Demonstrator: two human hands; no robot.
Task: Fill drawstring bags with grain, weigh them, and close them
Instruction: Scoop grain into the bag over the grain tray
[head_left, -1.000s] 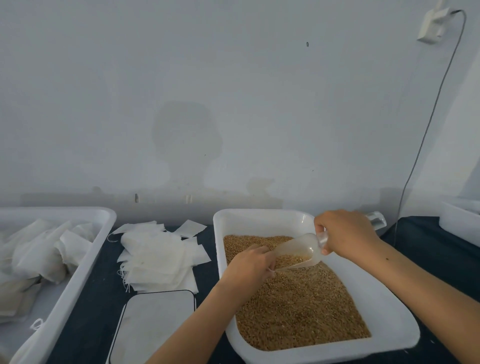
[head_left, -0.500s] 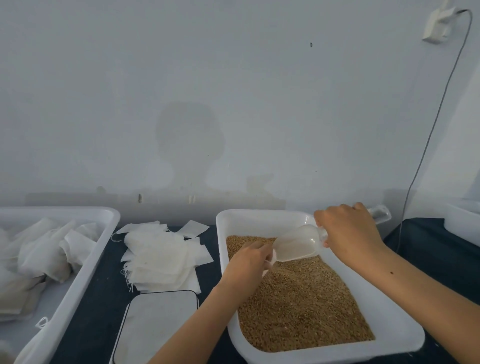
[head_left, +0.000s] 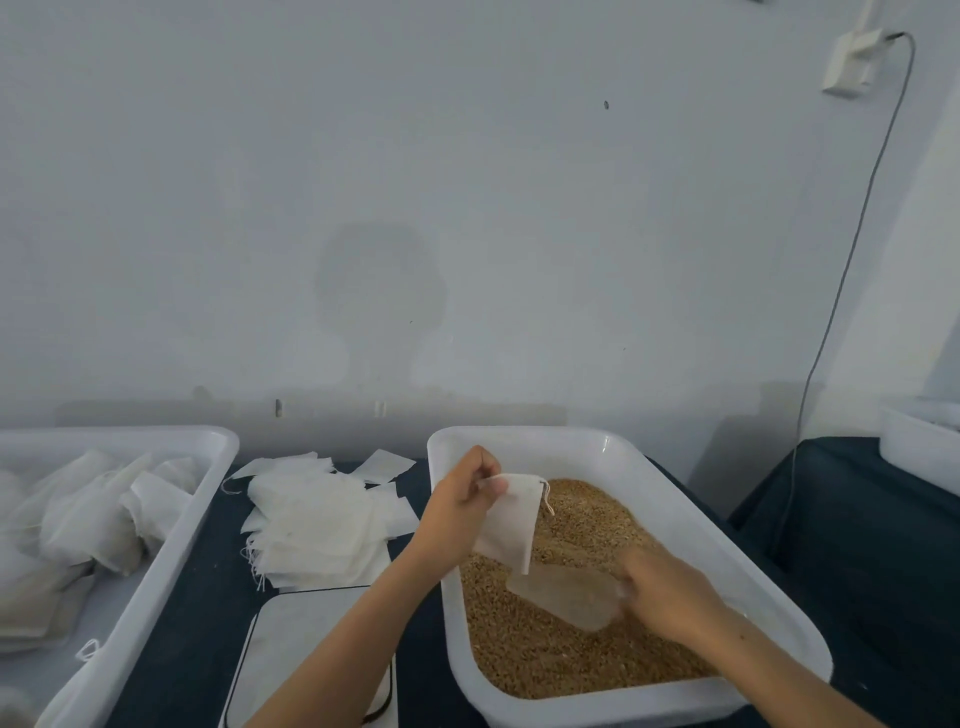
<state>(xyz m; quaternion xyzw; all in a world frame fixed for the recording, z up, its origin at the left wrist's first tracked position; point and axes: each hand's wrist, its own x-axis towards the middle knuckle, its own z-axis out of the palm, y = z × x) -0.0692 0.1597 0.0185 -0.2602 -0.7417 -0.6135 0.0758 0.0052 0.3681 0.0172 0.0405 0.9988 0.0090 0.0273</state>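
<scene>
My left hand (head_left: 460, 501) pinches the top of a small white drawstring bag (head_left: 510, 522), which hangs over the brown grain (head_left: 561, 649) in a white tub (head_left: 691, 512). Its cord dangles at the right corner. My right hand (head_left: 662, 590) grips the handle of a clear plastic scoop (head_left: 563, 595), whose bowl lies low on the grain just below the bag. A pile of flat empty bags (head_left: 317, 525) lies on the dark table left of the tub. A white scale platform (head_left: 306, 654) sits in front of that pile.
A white tub (head_left: 171, 540) at the left holds several filled white bags (head_left: 78, 519). Another white container (head_left: 919, 441) stands at the far right edge. A grey cable (head_left: 852, 249) runs down the wall from a socket. The wall is close behind the tubs.
The scoop has come down from the bag's mouth to the grain at the near right. My left hand has lifted the bag higher, so it now hangs in plain view.
</scene>
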